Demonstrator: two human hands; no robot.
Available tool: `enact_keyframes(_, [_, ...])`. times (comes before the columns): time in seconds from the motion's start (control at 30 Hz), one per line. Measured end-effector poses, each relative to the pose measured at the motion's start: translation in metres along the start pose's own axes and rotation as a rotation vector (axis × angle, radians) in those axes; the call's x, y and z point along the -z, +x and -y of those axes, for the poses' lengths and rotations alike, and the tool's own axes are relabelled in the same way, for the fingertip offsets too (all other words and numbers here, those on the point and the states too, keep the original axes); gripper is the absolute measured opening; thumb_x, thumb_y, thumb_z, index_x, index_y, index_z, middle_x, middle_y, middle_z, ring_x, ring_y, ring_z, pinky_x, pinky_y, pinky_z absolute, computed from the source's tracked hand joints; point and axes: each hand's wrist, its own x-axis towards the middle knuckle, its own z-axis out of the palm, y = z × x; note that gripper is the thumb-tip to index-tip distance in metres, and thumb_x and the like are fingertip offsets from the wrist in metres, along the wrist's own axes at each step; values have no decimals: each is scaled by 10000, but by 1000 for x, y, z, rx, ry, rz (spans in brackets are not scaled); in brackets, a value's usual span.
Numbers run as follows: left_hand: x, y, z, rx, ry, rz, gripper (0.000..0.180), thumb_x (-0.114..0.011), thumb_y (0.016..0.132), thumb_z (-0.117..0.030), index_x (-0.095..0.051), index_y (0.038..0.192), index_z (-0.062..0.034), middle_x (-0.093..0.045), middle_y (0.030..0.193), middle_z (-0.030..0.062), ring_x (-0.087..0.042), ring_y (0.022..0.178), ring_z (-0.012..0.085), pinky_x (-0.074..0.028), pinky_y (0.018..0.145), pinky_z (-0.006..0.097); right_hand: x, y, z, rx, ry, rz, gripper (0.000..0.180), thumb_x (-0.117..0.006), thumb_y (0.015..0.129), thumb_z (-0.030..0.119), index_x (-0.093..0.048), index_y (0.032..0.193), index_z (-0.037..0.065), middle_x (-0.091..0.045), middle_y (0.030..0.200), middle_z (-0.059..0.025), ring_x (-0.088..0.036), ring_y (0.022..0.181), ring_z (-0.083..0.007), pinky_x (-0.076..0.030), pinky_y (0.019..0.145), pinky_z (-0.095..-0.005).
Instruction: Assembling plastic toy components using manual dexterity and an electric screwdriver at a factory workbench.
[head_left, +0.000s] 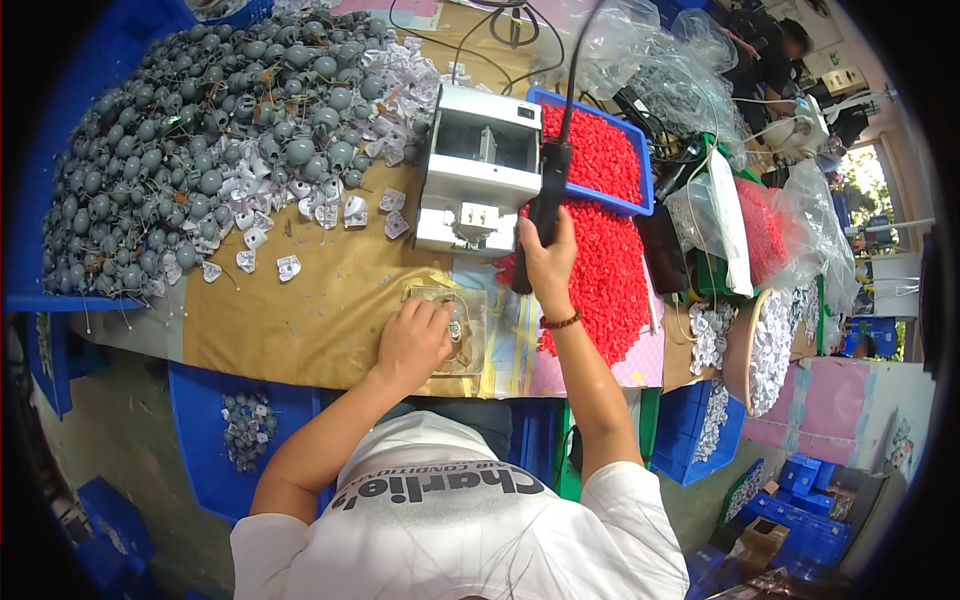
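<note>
My right hand (550, 265) is wrapped round a black electric screwdriver (552, 185), held upright with its cord running up. The tool is in front of a white box-shaped screw feeder (482, 180), at its right edge. On the table's near side my left hand (412, 345) lies over a clear flat plate (474, 352) taped to the brown covering. Its fingers are closed together on a small grey piece (458, 308) with a thin pale wire loop; most of the piece is hidden by the fingers.
A large heap of grey round parts with wires (215, 130) fills the left. White plastic pieces (289, 267) lie by it. Small red parts (610, 280) are piled at right, below a blue tray (648, 180). A blue bin (200, 400) stands under the table edge.
</note>
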Motion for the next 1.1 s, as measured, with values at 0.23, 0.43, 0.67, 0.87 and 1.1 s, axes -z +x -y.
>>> enact_keyframes(0.23, [7, 4, -3, 21, -28, 30, 390, -718, 767, -92, -656, 1151, -73, -643, 1013, 81, -610, 1019, 287, -550, 805, 410, -3, 6, 129, 354, 478, 42, 692, -722, 845, -131, -380, 1435, -17, -674, 905, -72, -672, 833, -149, -550, 795, -298])
enact_keyframes(0.43, [3, 2, -3, 39, -42, 23, 373, -715, 771, -98, -665, 1140, -65, -653, 1005, 96, -618, 1009, 302, -555, 834, 414, -40, 28, 136, 230, 526, 122, 590, -720, 848, -128, -443, 1360, -38, -658, 826, -31, -642, 724, -109, -533, 701, -264])
enact_keyframes(0.67, [2, 3, 0, 9, -48, 0, 371, -717, 764, -107, -670, 1129, -64, -654, 994, 108, -617, 995, 306, -559, 825, 417, -65, 43, 124, 97, 404, 155, 567, -721, 853, -87, -458, 1355, -58, -664, 822, -43, -651, 675, -133, -542, 658, -287])
enact_keyframes(0.87, [1, 1, 2, 20, -48, 1, 394, -708, 768, -101, -656, 1156, -59, -649, 1000, 107, -610, 995, 309, -554, 828, 414, -50, 3, 128, -59, 280, 304, 648, -699, 843, -62, -413, 1423, -91, -666, 800, -49, -661, 676, -146, -549, 664, -292])
enact_keyframes(1.1, [1, 0, 2, 27, -71, 6, 405, -703, 775, -98, -651, 1176, -71, -635, 1006, 92, -611, 1009, 304, -544, 825, 424, -32, -61, 113, 60, 323, 360, 730, -694, 791, -127, -355, 1433, -57, -667, 813, -60, -648, 701, -135, -531, 692, -276])
